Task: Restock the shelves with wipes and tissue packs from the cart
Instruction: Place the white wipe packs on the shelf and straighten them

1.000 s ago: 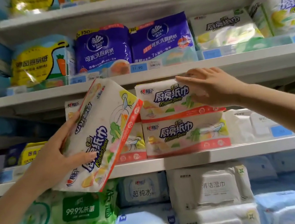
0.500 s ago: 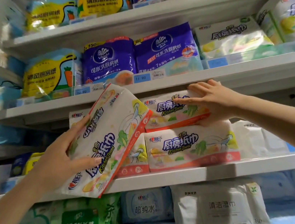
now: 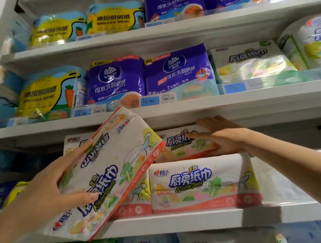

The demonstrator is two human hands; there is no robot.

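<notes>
Fingers of the left hand [image 3: 47,190] are curled round a tilted towel pack [image 3: 109,173]; the upper shelved pack [image 3: 181,145] is pressed by the right hand [image 3: 226,139], fingers straight.

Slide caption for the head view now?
Restocking: left hand holds a tilted kitchen towel pack at the shelf while right hand presses the upper stacked pack.

left hand [image 3: 47,188] raised, fingers [image 3: 75,155] gripping tissue pack [image 3: 116,168], right hand [image 3: 226,141] flat, outstretched
</notes>
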